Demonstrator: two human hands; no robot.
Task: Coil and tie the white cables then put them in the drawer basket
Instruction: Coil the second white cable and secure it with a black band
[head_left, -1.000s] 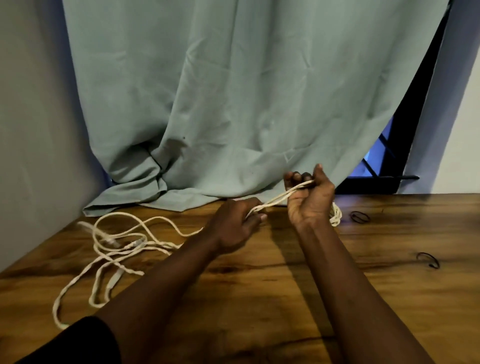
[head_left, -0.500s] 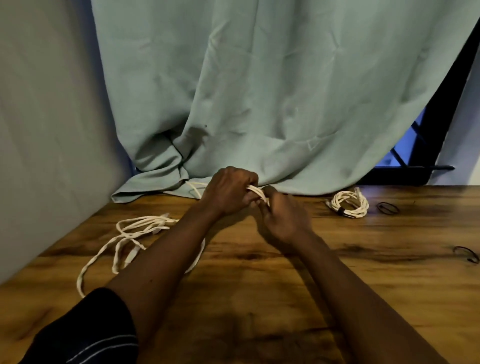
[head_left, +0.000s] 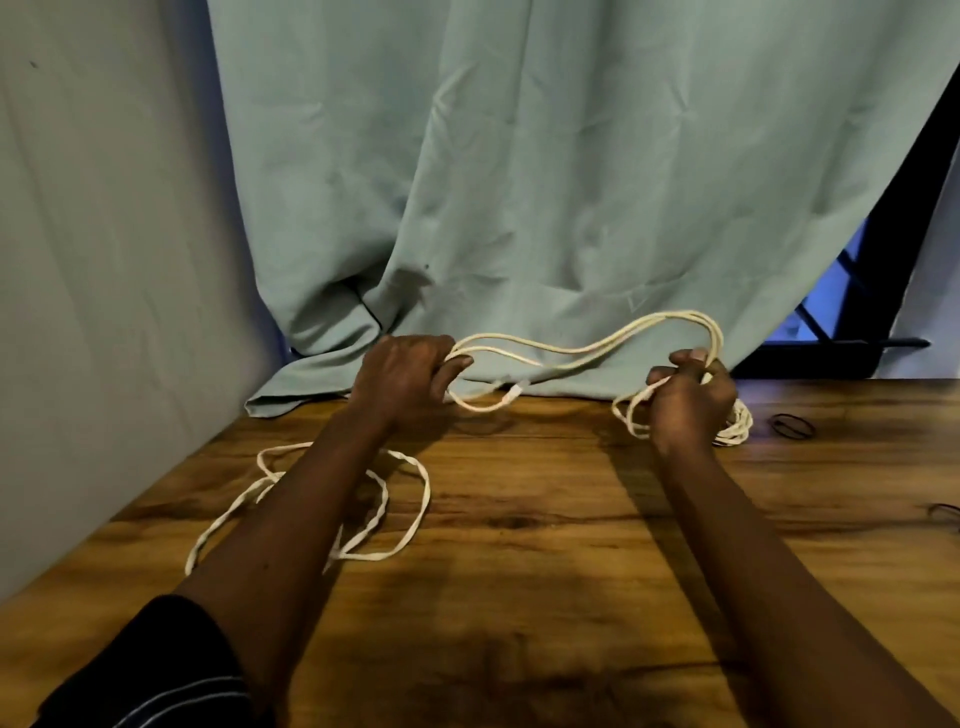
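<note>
A: Fingers?
B: Left fingers (head_left: 460, 364) curled tight round the cable (head_left: 571, 349); 2 strands leave the fist. Right fingers (head_left: 685, 358) also curled, clamped on the same cable, with small turns hanging under that fist.
A: Hands?
B: Left hand (head_left: 410, 374) and right hand (head_left: 688, 402) are held well apart, backs to the camera, both raised off the table (head_left: 545, 582).
A: Cable run?
B: Between the fists the strands rise and dip in a wave in front of the curtain (head_left: 519, 182). 1 short bight drops below the left hand, and a plug (head_left: 515, 388) shows beside it at the curtain hem. More of it lies as loose loops (head_left: 410, 499) on the wood, passing under the left forearm.
A: Other cable?
B: 1 coil (head_left: 742, 426) sits on the table just behind the right hand, mostly hidden by it. Cannot tell whether it is tied.
A: Rest?
B: 2 black bands: 1 band (head_left: 792, 426) near the coil on its right, 1 edge band (head_left: 943, 512) cut off by the frame. Dark sleeve (head_left: 156, 670) bottom left. Grey wall (head_left: 104, 260) on the left, window (head_left: 841, 291) past the curtain on the right.
</note>
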